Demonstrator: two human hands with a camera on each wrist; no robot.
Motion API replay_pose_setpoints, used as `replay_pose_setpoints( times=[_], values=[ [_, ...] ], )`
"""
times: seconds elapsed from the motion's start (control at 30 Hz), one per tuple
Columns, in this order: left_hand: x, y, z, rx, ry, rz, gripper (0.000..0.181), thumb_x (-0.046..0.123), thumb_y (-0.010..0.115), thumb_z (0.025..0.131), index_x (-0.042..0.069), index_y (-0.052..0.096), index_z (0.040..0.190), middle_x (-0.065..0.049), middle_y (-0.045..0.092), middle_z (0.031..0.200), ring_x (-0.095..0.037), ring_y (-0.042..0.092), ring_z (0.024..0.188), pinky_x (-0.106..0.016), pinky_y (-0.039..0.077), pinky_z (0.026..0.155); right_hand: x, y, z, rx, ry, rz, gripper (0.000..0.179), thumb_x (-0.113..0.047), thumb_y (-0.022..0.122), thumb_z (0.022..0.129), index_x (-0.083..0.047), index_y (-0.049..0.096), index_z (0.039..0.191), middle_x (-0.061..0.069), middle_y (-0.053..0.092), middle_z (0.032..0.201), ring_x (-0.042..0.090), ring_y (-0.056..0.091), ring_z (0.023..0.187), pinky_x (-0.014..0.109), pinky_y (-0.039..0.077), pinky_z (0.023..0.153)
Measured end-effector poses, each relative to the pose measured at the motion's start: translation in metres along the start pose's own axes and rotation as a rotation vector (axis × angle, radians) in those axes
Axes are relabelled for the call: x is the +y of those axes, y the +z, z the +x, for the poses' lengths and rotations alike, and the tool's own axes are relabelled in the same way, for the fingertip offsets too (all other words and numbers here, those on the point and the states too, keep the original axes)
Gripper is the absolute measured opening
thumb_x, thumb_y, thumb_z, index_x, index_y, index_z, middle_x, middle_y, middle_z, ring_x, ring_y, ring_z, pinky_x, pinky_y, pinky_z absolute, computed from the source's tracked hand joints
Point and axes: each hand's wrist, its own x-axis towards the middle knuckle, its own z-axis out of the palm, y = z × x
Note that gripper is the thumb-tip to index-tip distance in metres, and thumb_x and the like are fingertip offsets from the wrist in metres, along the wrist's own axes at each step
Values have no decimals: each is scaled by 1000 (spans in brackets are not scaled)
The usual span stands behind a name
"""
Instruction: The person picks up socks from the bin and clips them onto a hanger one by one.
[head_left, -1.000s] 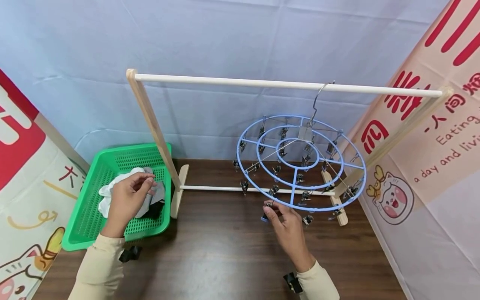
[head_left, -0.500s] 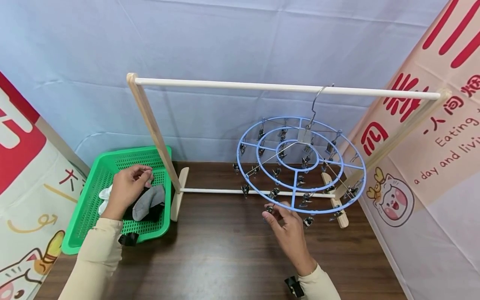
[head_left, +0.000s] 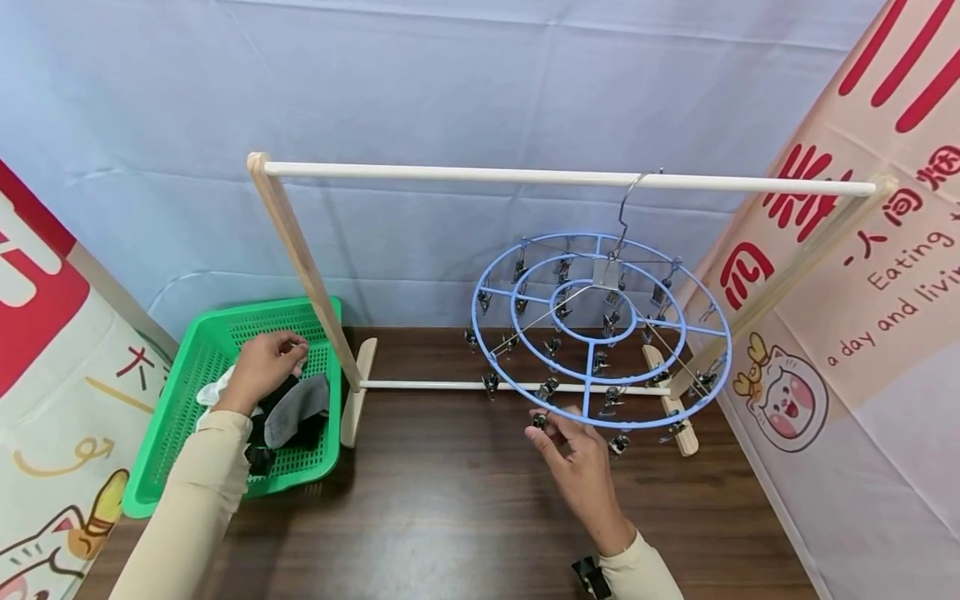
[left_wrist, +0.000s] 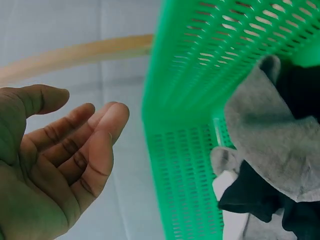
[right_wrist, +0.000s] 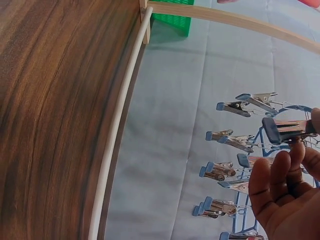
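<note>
My left hand (head_left: 262, 371) hovers over the green basket (head_left: 183, 408), its fingers loosely bent and holding nothing. In the left wrist view a gap shows between thumb and fingers. Below it lie a grey sock (head_left: 296, 408), black fabric (left_wrist: 255, 192) and white fabric (head_left: 212, 390). My right hand (head_left: 581, 467) pinches a metal clip (right_wrist: 286, 130) with dark tips at the front edge of a round blue hanger (head_left: 588, 375). That hanger hangs by a metal hook (head_left: 624, 212) from a white rod (head_left: 450, 173); several other clips (right_wrist: 220, 170) dangle from it.
A wooden post (head_left: 303, 258) holds up the rod beside the basket, and another post (head_left: 806, 258) stands at right. A lower white bar (head_left: 427, 385) runs near the dark wood tabletop (head_left: 420, 500). Printed cloth panels (head_left: 847, 350) flank both sides.
My left hand has lowered slightly over the basket, with its forearm shifting; the grey sock and black fabric now show more. My right hand stays at the clip.
</note>
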Motion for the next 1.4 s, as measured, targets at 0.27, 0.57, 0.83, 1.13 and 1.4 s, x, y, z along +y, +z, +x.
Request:
replay_pose_setpoints(
  times=[0.27, 0.57, 0.83, 1.13, 1.4],
  values=[
    [-16, 14, 20, -78, -35, 74, 29, 16, 52, 99, -7, 64, 113, -24, 67, 93, -28, 63, 71, -40, 50, 59, 1, -2, -4, -25, 67, -8, 25, -5, 81, 76, -2, 72, 99, -5, 65, 78, 5, 58, 67, 23, 50, 60],
    [-31, 23, 30, -347, -200, 111, 57, 25, 55, 97, -16, 41, 133, -39, 42, 132, -49, 52, 109, -50, 49, 77, -1, -4, -2, -27, 67, -12, 18, -8, 83, 74, -5, 70, 85, -6, 66, 72, 5, 60, 64, 32, 52, 55],
    [-52, 30, 31, -437, -257, 69, 62, 21, 53, 98, -20, 28, 138, -42, 35, 134, -44, 59, 100, -49, 51, 76, -3, -3, -2, -51, 98, 3, 15, -11, 82, 77, -13, 67, 80, -11, 63, 71, 2, 57, 63, 24, 49, 55],
    [-57, 36, 23, -351, -249, 70, 24, 15, 66, 89, -6, 56, 82, -12, 50, 69, -17, 48, 56, -35, 42, 55, -3, -3, 0, -79, 112, 17, 14, -11, 81, 77, -13, 68, 79, -12, 61, 71, 1, 55, 62, 22, 48, 55],
    [-44, 25, 18, -256, -292, 140, 33, 29, 73, 83, -1, 58, 82, -14, 54, 74, -28, 53, 67, -40, 44, 58, -3, -4, 2, -93, 138, 27, 11, -11, 80, 79, -11, 69, 82, -11, 61, 69, 2, 55, 62, 22, 48, 55]
  ],
)
